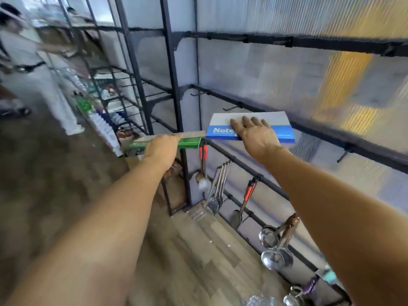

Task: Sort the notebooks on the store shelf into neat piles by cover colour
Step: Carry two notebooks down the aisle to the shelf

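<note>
Green notebook (187, 142) clutched by left hand (160, 149); right hand (256, 134) flat on blue notebook (223, 131).

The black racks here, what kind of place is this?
Most likely a shop: ladles and spoons hang for sale on black racks, and packaged goods line the aisle.

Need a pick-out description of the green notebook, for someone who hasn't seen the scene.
Start at the black metal shelving along the translucent wall. At its upright post, the left hand grips the green notebook, seen nearly edge-on. Its neighbour, the blue notebook, lies flat under the right hand.
</note>
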Demonstrator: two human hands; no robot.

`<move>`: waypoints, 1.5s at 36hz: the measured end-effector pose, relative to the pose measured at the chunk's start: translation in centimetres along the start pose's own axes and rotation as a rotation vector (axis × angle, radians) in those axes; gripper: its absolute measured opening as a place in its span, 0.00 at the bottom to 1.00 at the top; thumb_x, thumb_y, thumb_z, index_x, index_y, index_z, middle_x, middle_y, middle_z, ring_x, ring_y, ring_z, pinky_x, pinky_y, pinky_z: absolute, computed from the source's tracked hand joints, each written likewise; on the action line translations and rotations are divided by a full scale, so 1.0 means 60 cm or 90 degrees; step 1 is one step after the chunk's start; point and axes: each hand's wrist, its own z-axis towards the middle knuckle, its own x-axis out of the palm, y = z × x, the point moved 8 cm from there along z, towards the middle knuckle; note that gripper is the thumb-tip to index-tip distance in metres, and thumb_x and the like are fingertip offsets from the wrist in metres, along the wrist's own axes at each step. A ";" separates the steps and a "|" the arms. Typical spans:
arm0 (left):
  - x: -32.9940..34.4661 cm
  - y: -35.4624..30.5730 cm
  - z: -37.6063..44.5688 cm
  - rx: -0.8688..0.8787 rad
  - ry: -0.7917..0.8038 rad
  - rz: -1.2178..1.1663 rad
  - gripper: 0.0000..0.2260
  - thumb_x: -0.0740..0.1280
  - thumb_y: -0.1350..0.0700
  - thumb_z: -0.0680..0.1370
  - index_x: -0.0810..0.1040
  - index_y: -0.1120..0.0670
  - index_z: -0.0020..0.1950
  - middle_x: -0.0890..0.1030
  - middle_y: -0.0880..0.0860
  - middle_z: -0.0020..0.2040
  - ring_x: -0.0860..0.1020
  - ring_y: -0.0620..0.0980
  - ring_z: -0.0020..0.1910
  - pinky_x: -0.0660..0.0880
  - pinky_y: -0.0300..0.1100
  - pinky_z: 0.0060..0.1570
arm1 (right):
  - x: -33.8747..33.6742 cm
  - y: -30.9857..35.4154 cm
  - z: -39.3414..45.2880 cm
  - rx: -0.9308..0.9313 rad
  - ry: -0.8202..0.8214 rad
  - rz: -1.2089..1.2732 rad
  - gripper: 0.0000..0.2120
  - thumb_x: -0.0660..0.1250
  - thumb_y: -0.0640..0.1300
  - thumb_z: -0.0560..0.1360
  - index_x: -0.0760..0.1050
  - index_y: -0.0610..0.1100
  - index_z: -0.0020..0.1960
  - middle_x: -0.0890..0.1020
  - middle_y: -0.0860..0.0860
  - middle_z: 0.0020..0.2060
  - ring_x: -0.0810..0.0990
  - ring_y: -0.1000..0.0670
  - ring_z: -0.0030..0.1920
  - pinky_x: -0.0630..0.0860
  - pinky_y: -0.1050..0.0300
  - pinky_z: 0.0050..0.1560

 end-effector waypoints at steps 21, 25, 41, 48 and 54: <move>0.173 0.580 -0.335 -0.372 0.131 0.012 0.26 0.54 0.65 0.79 0.60 0.47 0.76 0.78 0.57 0.56 0.78 0.56 0.54 0.75 0.48 0.52 | 0.057 0.687 0.071 -0.390 0.180 0.090 0.31 0.57 0.36 0.78 0.51 0.50 0.77 0.61 0.45 0.73 0.62 0.41 0.71 0.60 0.45 0.71; 0.190 0.679 -0.388 -0.423 0.157 -0.023 0.24 0.56 0.63 0.80 0.61 0.48 0.75 0.77 0.56 0.56 0.78 0.56 0.54 0.74 0.48 0.53 | 0.050 0.818 0.079 -0.451 0.199 0.086 0.30 0.56 0.36 0.79 0.51 0.49 0.77 0.60 0.45 0.74 0.62 0.41 0.71 0.60 0.46 0.70; 0.269 0.951 -0.432 -0.563 0.205 -0.091 0.24 0.60 0.63 0.78 0.65 0.49 0.73 0.77 0.56 0.58 0.76 0.57 0.56 0.73 0.50 0.54 | 0.028 1.141 0.184 -0.587 0.165 0.120 0.28 0.57 0.37 0.79 0.54 0.49 0.76 0.66 0.46 0.71 0.68 0.43 0.68 0.65 0.46 0.68; 0.285 1.077 -0.350 -0.616 0.219 -0.063 0.19 0.56 0.61 0.80 0.67 0.50 0.71 0.77 0.55 0.51 0.78 0.55 0.53 0.73 0.48 0.51 | 0.024 1.248 0.324 -0.648 0.114 0.148 0.27 0.59 0.39 0.80 0.54 0.49 0.76 0.68 0.46 0.69 0.70 0.43 0.66 0.66 0.46 0.68; 0.279 1.173 -0.245 -0.638 0.226 0.001 0.22 0.55 0.62 0.80 0.63 0.47 0.74 0.78 0.55 0.56 0.78 0.55 0.54 0.74 0.47 0.51 | -0.007 1.315 0.467 -0.690 0.120 0.159 0.26 0.59 0.41 0.81 0.55 0.49 0.76 0.67 0.46 0.71 0.68 0.43 0.68 0.63 0.46 0.71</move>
